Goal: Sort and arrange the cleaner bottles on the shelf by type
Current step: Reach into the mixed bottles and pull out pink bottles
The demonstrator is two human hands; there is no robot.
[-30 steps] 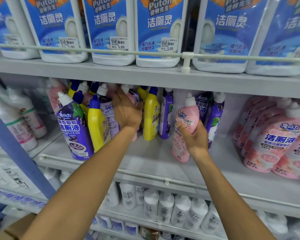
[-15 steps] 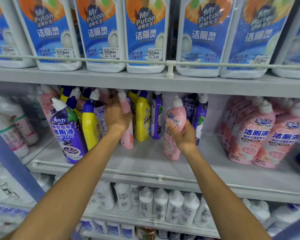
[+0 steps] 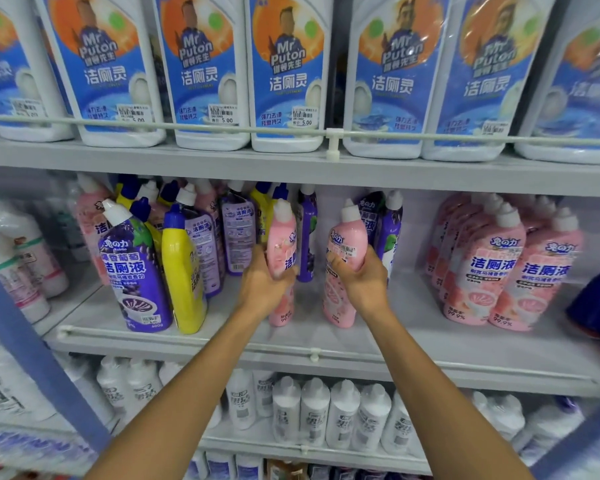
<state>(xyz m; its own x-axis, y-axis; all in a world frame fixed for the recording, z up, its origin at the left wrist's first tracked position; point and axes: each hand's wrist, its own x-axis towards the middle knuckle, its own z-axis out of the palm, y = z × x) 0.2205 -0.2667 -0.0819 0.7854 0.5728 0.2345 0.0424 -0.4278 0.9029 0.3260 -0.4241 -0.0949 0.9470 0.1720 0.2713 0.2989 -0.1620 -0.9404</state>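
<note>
- Head view, centre: the left hand (image 3: 264, 285) grips one pink bottle (image 3: 282, 233) at its waist. The fingers curl round the far side and the thumb lies on the near face.
- Just towards 3 o'clock of it, the right hand (image 3: 361, 282) holds a second pink bottle (image 3: 347, 233) the same way. Its fingertips (image 3: 334, 258) are pressed together on the label under the price sticker.
- Both bottles are upright, white caps up, close beside each other but apart, over the bare stretch of the middle shelf (image 3: 430, 344). I cannot tell whether their bases rest on the board or hang just above it.
- A waist grip probably suits these tall, narrow bottles, keeping them from tipping while each hand carries one.
- At 9 o'clock is the mixed cluster: a purple bottle (image 3: 132, 271) and a yellow bottle (image 3: 182, 271) in front, more purple, yellow and pink crowded behind.
- At 3 o'clock stands a pink group (image 3: 482, 265), all one kind, labels forward. The two held bottles match it, so it is likely their destination.
- A thin rail (image 3: 187, 337) runs along the shelf's front edge, presumably to stop bottles sliding off.
- At 12 o'clock, blue-labelled jugs (image 3: 288, 81) fill the shelf above. At 6 o'clock, white bottles (image 3: 326, 410) fill the one below.
- A blurred blue object (image 3: 596, 306) sits at the far 3 o'clock edge.
</note>
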